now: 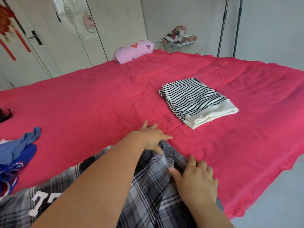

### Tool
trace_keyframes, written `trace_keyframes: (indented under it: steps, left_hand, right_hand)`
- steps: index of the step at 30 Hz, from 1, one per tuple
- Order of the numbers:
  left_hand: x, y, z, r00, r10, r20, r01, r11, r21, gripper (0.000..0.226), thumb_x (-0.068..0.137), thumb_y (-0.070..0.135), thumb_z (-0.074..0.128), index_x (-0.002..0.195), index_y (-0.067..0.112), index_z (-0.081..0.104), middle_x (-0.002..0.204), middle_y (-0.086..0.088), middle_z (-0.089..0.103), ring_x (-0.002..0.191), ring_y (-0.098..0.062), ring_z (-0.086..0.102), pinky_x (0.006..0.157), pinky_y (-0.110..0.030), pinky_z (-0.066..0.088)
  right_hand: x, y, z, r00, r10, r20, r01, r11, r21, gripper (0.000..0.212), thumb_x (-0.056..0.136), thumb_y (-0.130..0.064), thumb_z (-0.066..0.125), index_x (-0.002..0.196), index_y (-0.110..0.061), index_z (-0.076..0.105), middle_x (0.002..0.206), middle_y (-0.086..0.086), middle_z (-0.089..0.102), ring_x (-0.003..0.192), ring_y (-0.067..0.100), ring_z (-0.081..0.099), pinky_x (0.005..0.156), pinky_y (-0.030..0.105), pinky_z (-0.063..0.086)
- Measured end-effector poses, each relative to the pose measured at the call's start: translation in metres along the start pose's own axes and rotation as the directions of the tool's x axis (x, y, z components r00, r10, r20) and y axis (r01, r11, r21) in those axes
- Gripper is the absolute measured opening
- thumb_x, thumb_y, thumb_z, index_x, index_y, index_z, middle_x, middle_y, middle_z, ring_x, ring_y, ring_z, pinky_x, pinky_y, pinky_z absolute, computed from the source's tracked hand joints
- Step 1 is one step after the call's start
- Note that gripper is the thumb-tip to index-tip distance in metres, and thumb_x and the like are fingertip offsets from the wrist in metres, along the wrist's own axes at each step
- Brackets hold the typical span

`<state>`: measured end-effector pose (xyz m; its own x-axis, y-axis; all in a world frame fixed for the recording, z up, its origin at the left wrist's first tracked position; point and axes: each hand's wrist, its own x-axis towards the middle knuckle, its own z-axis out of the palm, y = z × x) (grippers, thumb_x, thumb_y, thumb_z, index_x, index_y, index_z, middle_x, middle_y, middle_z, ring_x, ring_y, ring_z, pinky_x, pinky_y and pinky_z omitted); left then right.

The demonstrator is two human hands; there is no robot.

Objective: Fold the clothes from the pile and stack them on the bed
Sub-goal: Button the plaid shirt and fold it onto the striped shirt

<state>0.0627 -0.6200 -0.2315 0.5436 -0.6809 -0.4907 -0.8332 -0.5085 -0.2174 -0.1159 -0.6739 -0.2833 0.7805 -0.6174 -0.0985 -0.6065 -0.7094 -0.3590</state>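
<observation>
While both hands rest on it, the grey plaid garment [148,191] lies spread at the near edge of the bed [98,104], its cloth running from the bottom of the view up to a rumpled end a little way in from that edge. White block numerals show on it toward the near left. The left hand [153,139] sits at that far end of the plaid cloth, fingers spread apart and mostly straight, some on the red bed cover and one pointing down onto the fabric; whether it pinches any cloth cannot be told. The right hand [197,180] lies flat on the plaid cloth just beside its right border, fingers straight and loosely apart, thumb out to the left, gripping nothing. Toward the middle of the bed, on its right half and well apart from the hands, a folded black-and-white striped garment [197,101] lies as a neat rectangle with a plain cream band at its near end. By the left edge of the bed sits a loose pile of blue clothes [16,155], unfolded. At the far edge a pink pillow [134,50] with heart prints rests on the red cover.
</observation>
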Motion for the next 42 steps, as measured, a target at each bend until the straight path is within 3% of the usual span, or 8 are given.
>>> trace_keyframes:
  steps: [10,18,21,26,34,37,40,42]
  left_hand:
    - [-0.002,-0.023,0.009,0.944,0.083,-0.32,-0.128,0.984,-0.122,0.036,0.076,0.041,0.071,0.104,0.02,0.068,0.101,0.004,0.05,0.106,-0.019,0.047,0.098,-0.03,0.028]
    - [-0.1,-0.068,0.024,0.77,0.13,-0.625,-0.12,0.991,0.058,0.042,0.065,-0.004,0.057,0.095,0.022,0.071,0.099,0.006,0.066,0.092,-0.021,0.056,0.084,-0.034,0.034]
    - [-0.161,-0.093,0.045,0.67,0.104,-0.735,-0.05,0.994,0.096,0.037,0.051,-0.003,0.058,0.076,0.022,0.069,0.08,0.006,0.066,0.072,-0.021,0.06,0.068,-0.032,0.041]
    - [-0.266,-0.134,0.103,0.619,-0.052,-0.784,0.184,0.98,0.081,0.029,0.056,0.015,0.039,0.064,0.025,0.065,0.069,0.008,0.063,0.064,-0.015,0.057,0.06,-0.023,0.042]
    - [-0.357,-0.155,0.231,0.607,-0.63,-0.485,0.534,0.775,-0.338,0.029,0.063,0.004,0.051,0.081,0.018,0.069,0.08,-0.005,0.067,0.076,-0.031,0.064,0.063,-0.038,0.048]
    - [-0.357,-0.141,0.25,0.516,-0.701,-0.492,0.472,0.712,-0.52,0.034,0.071,0.001,0.055,0.1,0.013,0.07,0.098,-0.007,0.068,0.091,-0.031,0.064,0.077,-0.038,0.05]
    - [-0.342,-0.11,0.249,0.403,-0.687,-0.604,0.326,0.725,-0.607,0.039,0.083,0.019,0.044,0.114,0.007,0.065,0.112,-0.014,0.066,0.098,-0.033,0.064,0.086,-0.044,0.052]
    - [-0.329,-0.084,0.247,0.481,-0.71,-0.515,0.336,0.691,-0.64,0.053,0.091,0.041,0.037,0.137,0.017,0.046,0.141,-0.013,0.045,0.128,-0.032,0.044,0.107,-0.048,0.034]
  right_hand:
    - [0.009,-0.016,0.003,0.985,-0.157,-0.072,0.166,0.976,0.141,0.022,0.093,-0.035,0.042,0.112,-0.025,0.045,0.102,-0.002,0.058,0.096,0.022,0.06,0.062,0.029,0.036]
    - [-0.061,-0.062,-0.02,0.922,-0.382,-0.063,0.386,0.919,0.079,0.027,0.095,-0.024,0.039,0.121,-0.029,0.038,0.103,0.0,0.062,0.093,0.024,0.065,0.061,0.029,0.032]
    - [-0.103,-0.102,-0.026,0.886,-0.451,-0.109,0.453,0.892,-0.006,0.037,0.066,-0.033,0.074,0.096,-0.028,0.054,0.066,0.0,0.063,0.054,0.016,0.065,0.046,0.025,0.024]
    - [-0.18,-0.17,-0.011,0.682,-0.731,0.038,0.707,0.671,0.223,0.055,0.094,-0.024,0.044,0.141,-0.026,0.017,0.127,0.0,0.044,0.107,0.024,0.059,0.079,0.034,0.046]
    - [-0.26,-0.217,0.05,0.304,-0.844,0.441,0.821,0.467,0.328,0.058,0.095,-0.029,0.045,0.146,-0.027,0.016,0.136,0.001,0.036,0.12,0.026,0.045,0.096,0.039,0.041]
    - [-0.245,-0.202,0.061,0.328,-0.92,0.215,0.923,0.361,0.134,0.046,0.079,-0.026,0.06,0.125,-0.031,0.054,0.111,-0.009,0.06,0.102,0.018,0.061,0.084,0.035,0.052]
    - [-0.215,-0.184,0.067,0.462,-0.885,0.058,0.886,0.458,-0.078,0.038,0.076,-0.038,0.053,0.111,-0.033,0.065,0.11,-0.005,0.067,0.106,0.023,0.063,0.087,0.044,0.05]
    - [-0.197,-0.174,0.064,0.559,-0.824,0.091,0.825,0.541,-0.165,0.047,0.09,-0.048,0.029,0.12,-0.03,0.06,0.125,0.004,0.061,0.117,0.033,0.055,0.09,0.052,0.046]
